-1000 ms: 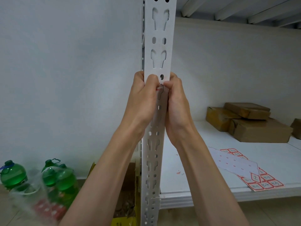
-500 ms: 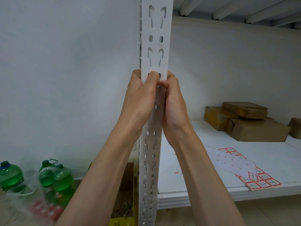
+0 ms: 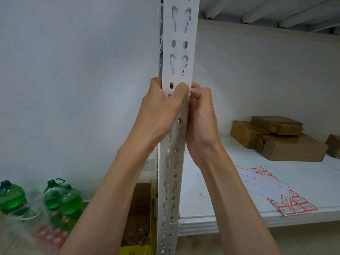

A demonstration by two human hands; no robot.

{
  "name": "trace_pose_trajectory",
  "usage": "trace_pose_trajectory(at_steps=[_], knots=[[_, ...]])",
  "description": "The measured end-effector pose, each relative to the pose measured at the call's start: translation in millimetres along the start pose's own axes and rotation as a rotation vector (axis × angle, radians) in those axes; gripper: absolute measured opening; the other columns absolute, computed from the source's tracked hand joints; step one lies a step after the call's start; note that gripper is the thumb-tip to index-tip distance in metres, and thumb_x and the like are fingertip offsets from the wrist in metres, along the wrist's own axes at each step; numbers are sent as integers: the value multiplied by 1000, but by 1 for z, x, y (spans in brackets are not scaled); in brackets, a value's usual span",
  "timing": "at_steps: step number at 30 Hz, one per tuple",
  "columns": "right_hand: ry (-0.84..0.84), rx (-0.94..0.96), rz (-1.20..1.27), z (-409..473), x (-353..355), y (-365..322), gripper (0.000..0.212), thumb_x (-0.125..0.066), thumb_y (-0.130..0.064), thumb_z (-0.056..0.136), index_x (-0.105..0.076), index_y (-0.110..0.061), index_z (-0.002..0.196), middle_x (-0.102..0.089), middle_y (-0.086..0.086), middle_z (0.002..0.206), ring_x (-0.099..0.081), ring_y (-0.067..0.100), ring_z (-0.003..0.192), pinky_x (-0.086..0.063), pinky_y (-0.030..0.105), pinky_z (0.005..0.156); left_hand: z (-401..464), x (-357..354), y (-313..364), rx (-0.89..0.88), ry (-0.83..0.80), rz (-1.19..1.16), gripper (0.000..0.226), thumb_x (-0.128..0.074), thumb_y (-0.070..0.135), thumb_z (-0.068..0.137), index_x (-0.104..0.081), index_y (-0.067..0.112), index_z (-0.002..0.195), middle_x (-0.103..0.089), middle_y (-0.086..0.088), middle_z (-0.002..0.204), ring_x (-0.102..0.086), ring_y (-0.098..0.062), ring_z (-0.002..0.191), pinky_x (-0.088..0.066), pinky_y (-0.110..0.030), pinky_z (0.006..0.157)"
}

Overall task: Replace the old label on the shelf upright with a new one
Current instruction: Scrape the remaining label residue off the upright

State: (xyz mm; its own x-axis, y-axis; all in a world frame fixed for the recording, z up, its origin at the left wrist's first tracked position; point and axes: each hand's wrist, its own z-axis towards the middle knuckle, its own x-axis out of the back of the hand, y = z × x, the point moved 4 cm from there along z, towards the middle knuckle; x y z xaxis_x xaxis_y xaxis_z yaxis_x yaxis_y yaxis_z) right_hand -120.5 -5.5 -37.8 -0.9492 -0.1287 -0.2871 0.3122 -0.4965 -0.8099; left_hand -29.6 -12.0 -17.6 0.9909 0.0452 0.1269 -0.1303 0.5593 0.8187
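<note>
A: Hands?
B: Left hand (image 3: 161,109) curled round the white shelf upright (image 3: 179,52), thumb across its front. Right hand (image 3: 200,116) curled at its right edge, fingertips pinched.
A: Label?
B: Hidden under the thumbs, can't tell. Label sheet (image 3: 294,205) lies on the shelf board (image 3: 322,173).

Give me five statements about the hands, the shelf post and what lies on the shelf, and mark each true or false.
1. Both hands are on the shelf post. True.
2. The left hand hangs free at the side. False: its fingers wrap the post's left edge.
3. A sheet of red-bordered labels lies on the shelf. True.
4. The brown parcels sit on the floor. False: they rest on the shelf.
5. Green bottles stand left of the post. True.
</note>
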Motion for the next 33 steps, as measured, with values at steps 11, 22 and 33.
trace_pose_trajectory(at_steps=[11, 22, 33], knots=[[23, 36, -172, -5, 20, -11, 39, -34, -19, 105, -69, -30, 116, -76, -5, 106, -68, 14, 96, -56, 40, 95, -6, 22, 11, -280, 106, 294, 56, -74, 35, 81, -54, 23, 132, -72, 9, 107, -68, 2, 85, -54, -9, 70], [46, 18, -169, -2, 20, -1, 35, -42, -22, 105, -61, -27, 135, -73, -2, 116, -67, 23, 111, -57, 44, 96, -5, 17, 16, -343, 293, 383, 58, -60, 61, 67, -67, 25, 112, -75, 13, 90, -70, 0, 73, -53, -10, 71], [57, 20, -192, -1, 21, 1, 37, -40, -23, 105, -61, -30, 135, -73, -3, 116, -67, 21, 110, -58, 44, 95, -2, 19, 15, -347, 269, 394, 49, -59, 58, 68, -68, 26, 104, -71, 19, 83, -69, -4, 78, -57, -32, 85]])
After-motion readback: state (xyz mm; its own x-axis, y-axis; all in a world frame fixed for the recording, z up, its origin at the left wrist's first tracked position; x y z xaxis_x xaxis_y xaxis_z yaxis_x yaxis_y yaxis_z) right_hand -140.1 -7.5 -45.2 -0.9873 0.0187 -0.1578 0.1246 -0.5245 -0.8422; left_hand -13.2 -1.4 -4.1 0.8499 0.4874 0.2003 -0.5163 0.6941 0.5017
